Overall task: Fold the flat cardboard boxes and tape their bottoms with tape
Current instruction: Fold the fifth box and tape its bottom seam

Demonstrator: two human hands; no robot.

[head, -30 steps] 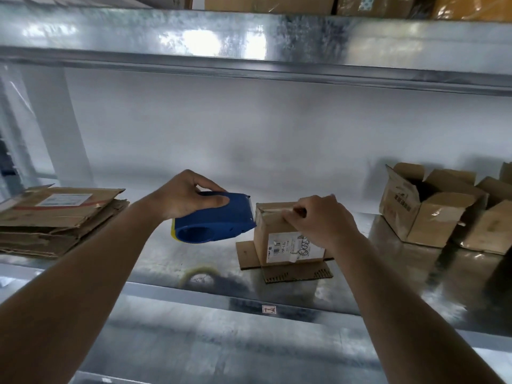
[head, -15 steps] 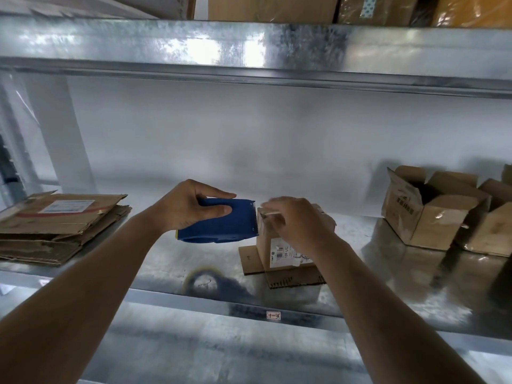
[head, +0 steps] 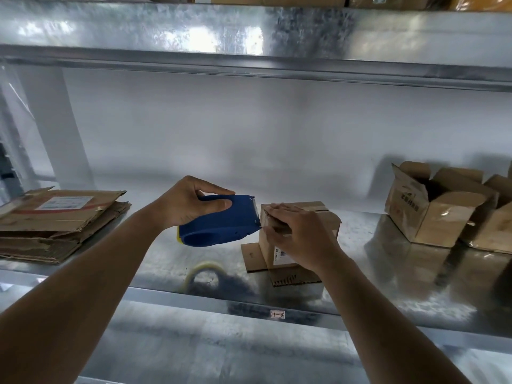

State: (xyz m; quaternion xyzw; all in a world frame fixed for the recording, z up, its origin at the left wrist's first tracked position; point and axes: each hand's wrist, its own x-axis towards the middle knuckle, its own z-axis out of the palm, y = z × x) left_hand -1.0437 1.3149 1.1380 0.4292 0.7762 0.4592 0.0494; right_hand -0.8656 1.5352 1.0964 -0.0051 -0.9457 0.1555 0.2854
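head view:
box: small carton (head: 297,231) stood on the shelf (head: 388,286) bottom-up, its open flaps splayed flat on the metal beneath it; bottom faces up so the seam can be taped.
tape on box: clear strip seen along the top seam, run toward the box's left edge; how far it runs down the left face cannot be told.
dispenser: blue tape dispenser (head: 219,221) held level just left of the box, toothed blade touching the box's top-left edge; judged placed there to cut the tape at the corner.
left hand: left hand (head: 191,202) wrapped around the dispenser body, thumb on the near side, fingers curled over the top; firm hold.
right hand: right hand (head: 299,231) laid over the box's near-left corner, fingers fairly straight across the top edge and side; pressing, not curled round; judged to steady the box and smooth the tape end.
flat stack: flattened boxes (head: 55,220) well left of the box, not yet folded.
done boxes: folded boxes (head: 437,206) well right of the box, tops open.
spare roll: clear tape roll (head: 205,273) lying in front-left of the box, untouched.
step judged: tape cut at end of bottom seam.
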